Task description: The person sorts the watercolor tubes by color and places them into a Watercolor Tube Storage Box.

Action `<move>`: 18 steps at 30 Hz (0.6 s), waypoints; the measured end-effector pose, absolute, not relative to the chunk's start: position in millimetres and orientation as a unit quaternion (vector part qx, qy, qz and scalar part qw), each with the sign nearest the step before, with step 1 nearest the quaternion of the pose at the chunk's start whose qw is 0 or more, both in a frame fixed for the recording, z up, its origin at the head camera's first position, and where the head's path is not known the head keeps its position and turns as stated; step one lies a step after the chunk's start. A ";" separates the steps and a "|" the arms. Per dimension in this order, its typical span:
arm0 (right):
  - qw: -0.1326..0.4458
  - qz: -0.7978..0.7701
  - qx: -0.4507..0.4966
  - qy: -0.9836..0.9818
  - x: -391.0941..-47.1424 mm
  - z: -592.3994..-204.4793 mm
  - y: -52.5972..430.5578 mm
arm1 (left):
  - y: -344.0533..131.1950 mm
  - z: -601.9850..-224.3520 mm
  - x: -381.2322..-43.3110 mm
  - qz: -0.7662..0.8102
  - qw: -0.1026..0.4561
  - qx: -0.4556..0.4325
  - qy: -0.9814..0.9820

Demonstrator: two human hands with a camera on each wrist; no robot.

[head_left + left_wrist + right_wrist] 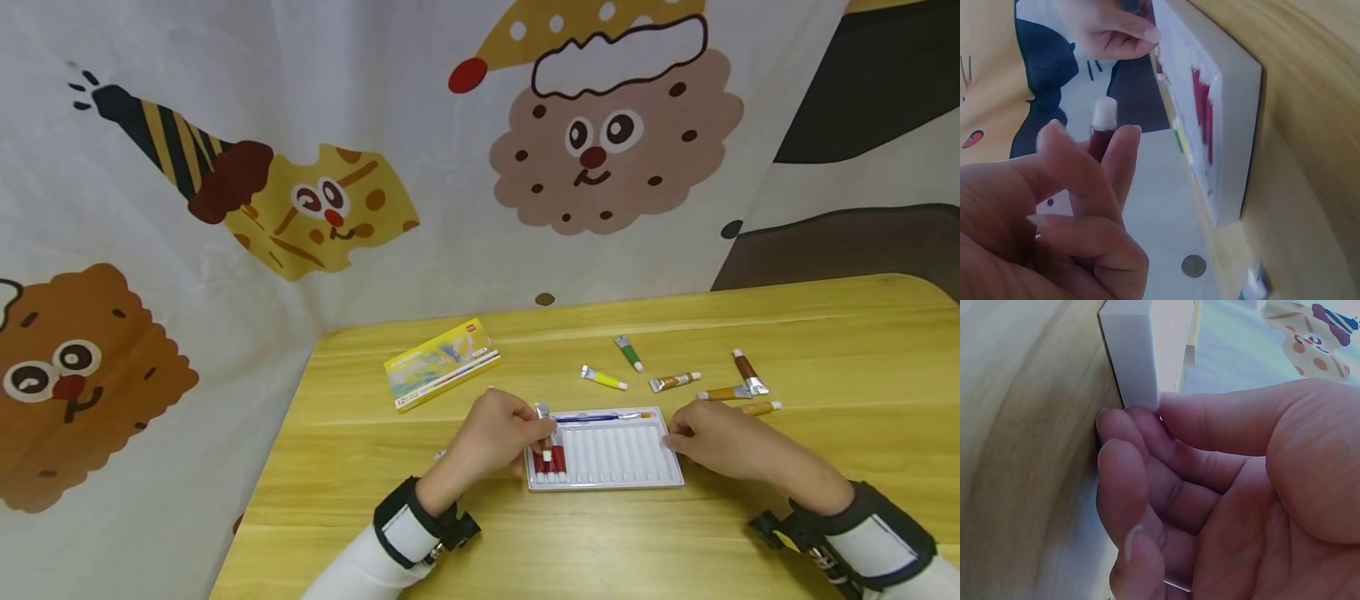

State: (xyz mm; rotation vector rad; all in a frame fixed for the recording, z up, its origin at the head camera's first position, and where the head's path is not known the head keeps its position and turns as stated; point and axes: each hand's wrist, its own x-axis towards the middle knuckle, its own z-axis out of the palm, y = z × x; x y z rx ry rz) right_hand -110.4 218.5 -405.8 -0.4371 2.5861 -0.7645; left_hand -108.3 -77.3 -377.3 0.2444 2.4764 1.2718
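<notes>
My left hand [495,433] pinches a small paint tube [1104,128], dark reddish-brown with a white cap, over the left end of a white plastic tray [678,467]. In the left wrist view its cap points up, away from the fingers. Beneath it, several red paint tubes [559,462] lie side by side in the tray's leftmost slots. A blue-handled paintbrush [592,418] lies along the far side of the tray. At the right end, my right hand [720,433] grips the tray edge [1135,356] between thumb and fingers.
Beyond the tray lie loose tubes: yellow [603,378], green [628,353], ochre [675,382] and dark brown [747,369], among others. A yellow paint box [442,365] lies at the back left. Behind the wooden table [337,500] hangs a cartoon-print cloth [450,250].
</notes>
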 end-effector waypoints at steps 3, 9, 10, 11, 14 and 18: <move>0.202 -0.275 -0.158 0.927 -110.4 -405.4 218.1 | -70.3 -380.5 -109.6 0.442 0.180 0.093 0.874; 0.202 -0.268 -0.152 0.930 -111.4 -405.2 217.5 | -56.7 -388.3 -112.3 0.387 0.188 0.110 0.896; 0.203 -0.267 -0.149 0.930 -111.6 -405.1 217.5 | -54.7 -389.3 -112.8 0.379 0.194 0.109 0.898; 0.203 -0.266 -0.149 0.931 -111.7 -405.4 217.7 | -52.8 -390.0 -113.3 0.371 0.199 0.108 0.900; 0.202 -0.265 -0.149 0.931 -111.8 -406.3 218.1 | -48.4 -392.2 -114.3 0.352 0.210 0.106 0.906; 0.205 -0.265 -0.149 0.930 -111.0 -407.2 218.2 | -44.9 -395.0 -113.8 0.331 0.208 0.115 0.913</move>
